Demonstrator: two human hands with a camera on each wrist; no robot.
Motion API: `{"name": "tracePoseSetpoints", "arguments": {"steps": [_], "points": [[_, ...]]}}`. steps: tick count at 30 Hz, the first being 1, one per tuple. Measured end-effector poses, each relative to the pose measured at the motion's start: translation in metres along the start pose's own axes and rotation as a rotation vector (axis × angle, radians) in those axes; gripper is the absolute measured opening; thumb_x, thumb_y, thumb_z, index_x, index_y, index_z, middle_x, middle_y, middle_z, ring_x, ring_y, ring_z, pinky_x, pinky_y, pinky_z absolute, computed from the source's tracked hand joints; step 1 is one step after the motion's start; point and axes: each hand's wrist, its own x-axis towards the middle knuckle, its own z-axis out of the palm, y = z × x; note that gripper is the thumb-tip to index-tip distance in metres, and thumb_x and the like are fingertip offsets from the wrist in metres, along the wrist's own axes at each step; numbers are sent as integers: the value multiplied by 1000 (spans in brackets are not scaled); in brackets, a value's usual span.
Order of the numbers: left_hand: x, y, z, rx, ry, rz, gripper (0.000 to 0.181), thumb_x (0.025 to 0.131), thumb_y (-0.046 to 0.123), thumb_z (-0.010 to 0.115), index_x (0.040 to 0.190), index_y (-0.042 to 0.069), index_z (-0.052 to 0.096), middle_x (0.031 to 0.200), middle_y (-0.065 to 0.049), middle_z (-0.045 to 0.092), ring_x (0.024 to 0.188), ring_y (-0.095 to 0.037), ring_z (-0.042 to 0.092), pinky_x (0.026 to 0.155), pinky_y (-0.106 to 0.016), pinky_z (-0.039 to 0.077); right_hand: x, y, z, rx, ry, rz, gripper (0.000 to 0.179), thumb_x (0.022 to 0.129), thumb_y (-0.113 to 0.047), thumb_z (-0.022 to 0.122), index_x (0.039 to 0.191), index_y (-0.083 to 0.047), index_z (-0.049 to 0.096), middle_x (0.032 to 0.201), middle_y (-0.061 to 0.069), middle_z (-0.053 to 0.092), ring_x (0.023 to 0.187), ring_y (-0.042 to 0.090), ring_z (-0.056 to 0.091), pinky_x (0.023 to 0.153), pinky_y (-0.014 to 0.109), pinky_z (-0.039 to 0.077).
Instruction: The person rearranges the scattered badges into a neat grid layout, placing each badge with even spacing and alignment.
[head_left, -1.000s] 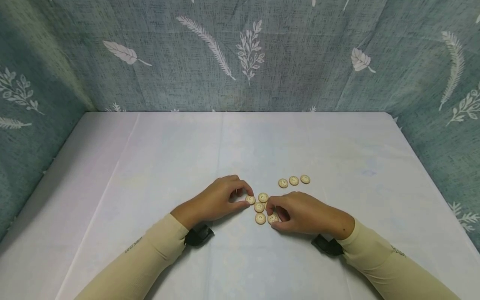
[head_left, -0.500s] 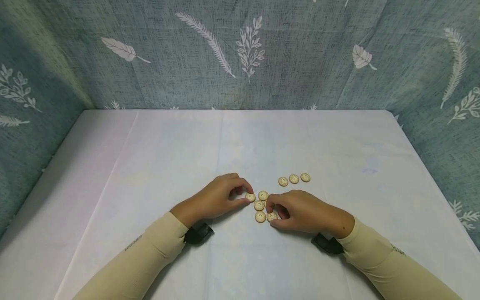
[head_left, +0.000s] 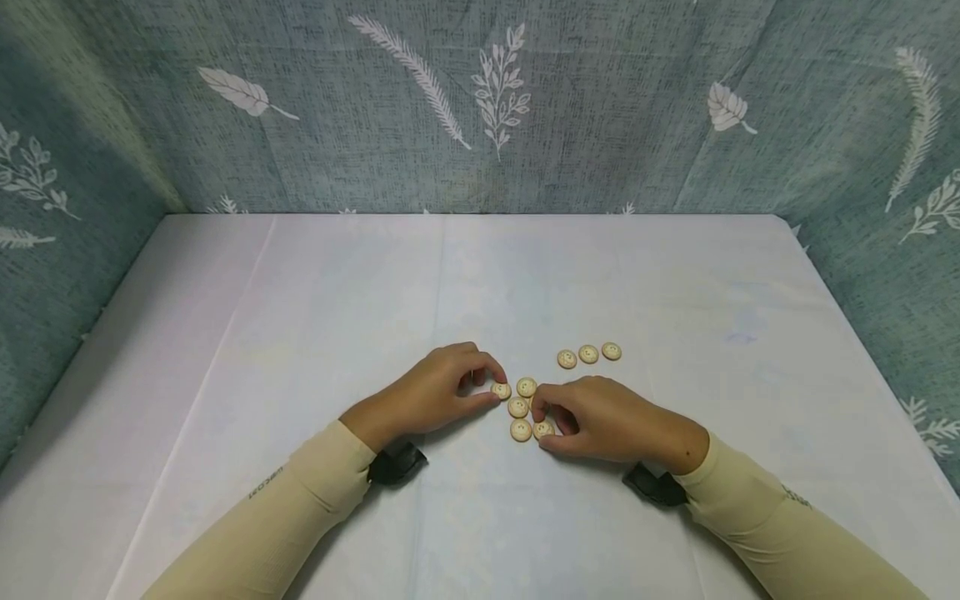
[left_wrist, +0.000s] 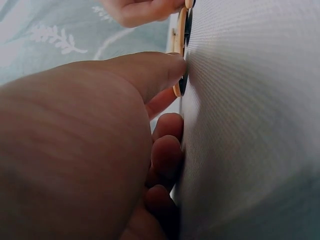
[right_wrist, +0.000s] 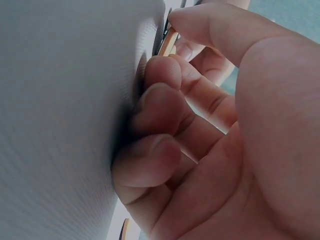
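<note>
My left hand (head_left: 442,390) pinches a round, pale wooden button (head_left: 501,391) by its edge between thumb and forefinger, flat on the cloth. Across from it, thumb and forefinger of my right hand (head_left: 603,423) grip another button (head_left: 543,430) at the near right of the cluster. Between the hands lie a far button (head_left: 527,387), a middle button (head_left: 517,407) and a near button (head_left: 521,430). One more is mostly hidden under the right forefinger. In the left wrist view, the thumb (left_wrist: 160,70) rests at a button's rim; the other fingers curl against the cloth.
Three similar buttons (head_left: 588,354) lie in a slanted row beyond the right hand. A white cloth (head_left: 337,292) covers the table. Grey-green leaf-patterned fabric (head_left: 600,108) stands at the back and both sides. Each wrist carries a black strap device (head_left: 397,465).
The button in my right hand has slid slightly left, closer to the near button. My left hand stays in place. The head view has tilted down a little.
</note>
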Motion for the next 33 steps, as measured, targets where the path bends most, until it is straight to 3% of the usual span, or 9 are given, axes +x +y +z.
{"name": "tracePoseSetpoints", "arguments": {"steps": [12, 33], "points": [[2, 0, -2, 10, 2, 6, 18, 92, 27, 74, 109, 23, 70, 89, 6, 56, 79, -9, 49, 71, -24, 44, 1, 1, -1, -15, 20, -4, 15, 87, -22, 75, 96, -22, 62, 64, -16, 49, 56, -6, 42, 55, 18, 39], [0, 1, -1, -8, -3, -10, 17, 92, 27, 74, 109, 23, 70, 89, 6, 56, 79, -9, 48, 71, -24, 43, -2, -1, -4, 12, -24, 11, 16, 87, -21, 75, 96, -20, 62, 65, -17, 52, 58, -6, 45, 56, 18, 41]]}}
